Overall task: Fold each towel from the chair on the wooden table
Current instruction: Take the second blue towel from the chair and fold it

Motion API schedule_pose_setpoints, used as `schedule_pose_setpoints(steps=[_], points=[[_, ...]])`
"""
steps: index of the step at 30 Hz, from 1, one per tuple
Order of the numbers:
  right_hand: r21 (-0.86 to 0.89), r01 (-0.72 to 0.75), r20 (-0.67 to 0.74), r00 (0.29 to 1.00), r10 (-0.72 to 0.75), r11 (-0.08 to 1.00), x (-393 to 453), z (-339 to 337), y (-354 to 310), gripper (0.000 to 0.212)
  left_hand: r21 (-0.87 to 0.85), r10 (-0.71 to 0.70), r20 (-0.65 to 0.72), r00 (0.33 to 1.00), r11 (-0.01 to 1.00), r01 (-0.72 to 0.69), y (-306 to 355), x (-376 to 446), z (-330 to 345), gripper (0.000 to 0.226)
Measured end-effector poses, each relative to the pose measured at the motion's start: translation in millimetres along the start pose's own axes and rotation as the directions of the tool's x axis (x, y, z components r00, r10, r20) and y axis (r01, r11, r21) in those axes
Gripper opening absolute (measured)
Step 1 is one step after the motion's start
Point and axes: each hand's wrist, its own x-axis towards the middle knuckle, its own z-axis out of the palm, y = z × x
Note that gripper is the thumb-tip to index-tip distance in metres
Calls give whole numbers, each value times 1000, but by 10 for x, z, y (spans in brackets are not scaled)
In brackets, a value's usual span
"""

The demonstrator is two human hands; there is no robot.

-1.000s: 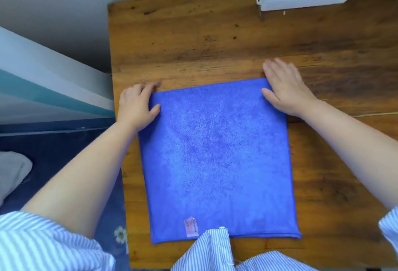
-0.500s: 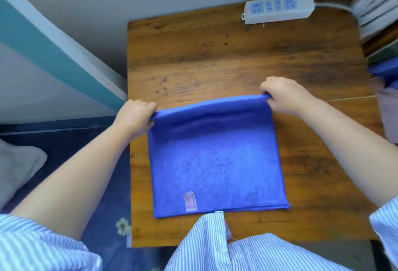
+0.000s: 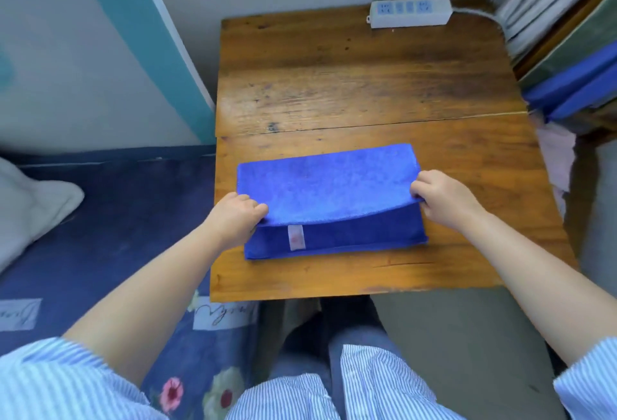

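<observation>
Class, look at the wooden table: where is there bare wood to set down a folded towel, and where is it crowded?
Bare wood lies between the blue towel and the power strip at the far edge of the table. A narrower strip runs along the near edge. It is crowded mid-table, where the left hand and right hand grip the towel's ends.

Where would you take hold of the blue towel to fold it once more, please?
Probably at one short end of the blue towel, pinching both corners and coming in from the side. It lies as a long band across the wooden table, so the next fold runs end to end. The left hand and right hand now pinch the folded flap's corners.
</observation>
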Motion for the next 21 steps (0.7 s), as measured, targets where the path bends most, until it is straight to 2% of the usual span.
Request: schedule_pose_setpoints(steps=[3,9,15,17,19,21], points=[[-21,88,-116,989,-90,996,-203,78,-78,23,24,30,33,999,999,-31,101,-67,122,21],[-97,88,-39,995,-92,991,-392,292,-123,31,44,53,69,996,997,-56,260,-157,291,22],[-144,19,15,1000,-17,989,-396,614,-92,36,-32,-45,150,988,998,50,489,-105,522,24],[-154,18,-29,999,-22,988,-417,712,-83,30,-52,-69,173,982,996,79,530,-115,580,26],[-164,29,-106,993,-47,986,-453,770,-76,15,-76,-62,188,980,994,77,529,-136,618,25],[-160,9,-155,987,-34,987,-510,816,-77,22,-90,-41,109,993,995,51,509,-170,597,24]])
